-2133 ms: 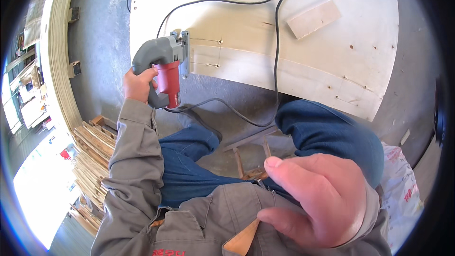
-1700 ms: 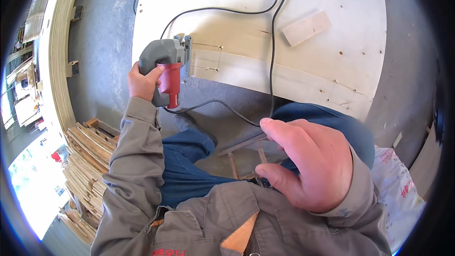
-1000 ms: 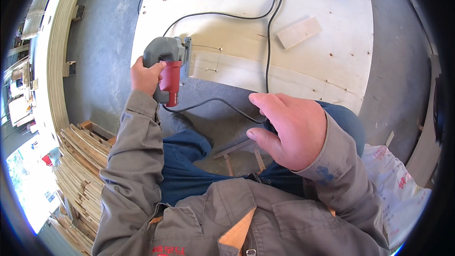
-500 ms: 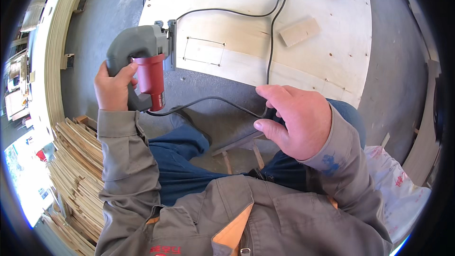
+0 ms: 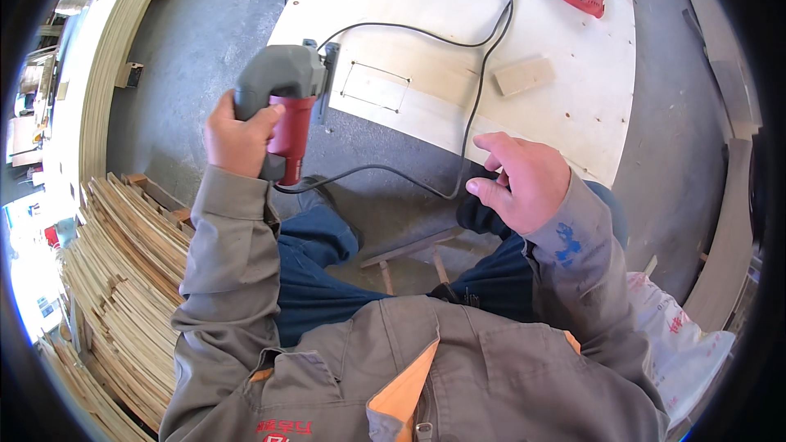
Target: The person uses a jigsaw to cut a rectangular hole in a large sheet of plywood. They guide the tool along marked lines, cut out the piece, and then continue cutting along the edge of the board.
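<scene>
Our left hand (image 5: 237, 135) has drawn the saw (image 5: 291, 127) back from the dark-lined rectangle (image 5: 377, 87), so its left end now shows. Our right hand (image 5: 528, 180) has moved forward, nearer the board (image 5: 577, 74), and the whole red drill (image 5: 583, 2) has come into view.

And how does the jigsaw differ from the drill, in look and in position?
The jigsaw has a grey upper body and red lower body, while the drill is mostly red with a dark tip. The jigsaw is gripped in the left hand; the drill lies on the pale wooden board, untouched. Both are corded power tools.
</scene>
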### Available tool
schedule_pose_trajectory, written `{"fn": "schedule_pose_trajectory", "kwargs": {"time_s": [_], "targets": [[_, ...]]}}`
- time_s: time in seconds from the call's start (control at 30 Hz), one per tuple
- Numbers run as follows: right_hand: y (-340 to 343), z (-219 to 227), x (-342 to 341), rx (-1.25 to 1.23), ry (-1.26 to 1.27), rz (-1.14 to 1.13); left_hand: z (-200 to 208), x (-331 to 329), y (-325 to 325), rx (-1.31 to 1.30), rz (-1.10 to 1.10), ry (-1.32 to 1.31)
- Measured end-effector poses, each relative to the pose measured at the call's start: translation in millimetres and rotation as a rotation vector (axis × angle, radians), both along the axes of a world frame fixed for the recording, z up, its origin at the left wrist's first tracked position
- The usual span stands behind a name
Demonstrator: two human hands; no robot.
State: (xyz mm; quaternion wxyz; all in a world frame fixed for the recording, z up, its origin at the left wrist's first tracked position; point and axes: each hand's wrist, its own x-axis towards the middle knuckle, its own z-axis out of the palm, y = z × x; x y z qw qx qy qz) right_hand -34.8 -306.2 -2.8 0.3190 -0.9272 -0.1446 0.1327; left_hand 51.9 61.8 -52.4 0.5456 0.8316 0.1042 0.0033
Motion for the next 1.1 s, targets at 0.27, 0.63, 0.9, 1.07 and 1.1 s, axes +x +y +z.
{"fn": "schedule_pose_trajectory", "kwargs": {"time_s": [0.27, 0.63, 0.9, 1.07, 1.1], "targets": [[18.3, -5.3, -8.6, -0.108, 0.063, 0.029, -56.4, -38.8, -12.0, 0.112, -0.153, -0.010], [-0.4, 13.1, -7.8, -0.069, 0.116, 0.025, -76.8, -75.8, -62.6, -0.116, -0.171, 0.156], [-25.6, 16.8, -10.0, -0.030, 0.056, 0.022, -92.6, -75.1, -72.9, -0.077, -0.187, 0.204], [-30.3, 19.5, -7.2, -0.013, 0.052, 0.033, -101.5, -74.9, -78.0, -0.070, -0.150, 0.237], [-30.5, 20.3, -6.8, 0.004, 0.049, 0.033, -104.1, -75.0, -77.9, -0.067, -0.160, 0.215]]}}
